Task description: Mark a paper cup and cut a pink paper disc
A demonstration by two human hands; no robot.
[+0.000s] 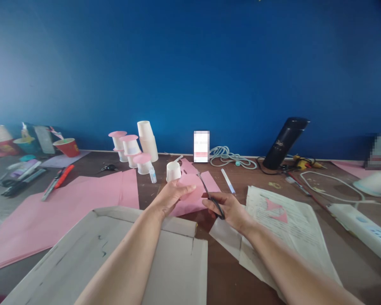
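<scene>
My left hand (pixel 174 194) pinches a piece of pink paper (pixel 190 181) between thumb and fingers above the table. With my right hand (pixel 228 207) I grip a pair of scissors (pixel 206 186) by its dark handles, its blades pointing up and away beside the pink paper. Under the hands lies more pink paper (pixel 195 205). A white paper cup (pixel 173 170) stands just behind my left hand. Further left are cups topped with pink discs (pixel 131 138) and a small glue bottle (pixel 153 174). A white marker (pixel 227 180) lies beyond my right hand.
Grey cardboard (pixel 184 262) lies under my left forearm, printed paper (pixel 292 233) by my right. Pink sheets (pixel 92 199) with a red utility knife (pixel 63 177) are left. At the back stand a phone (pixel 201 148) and black flask (pixel 282 144); a power strip (pixel 358 220) lies right.
</scene>
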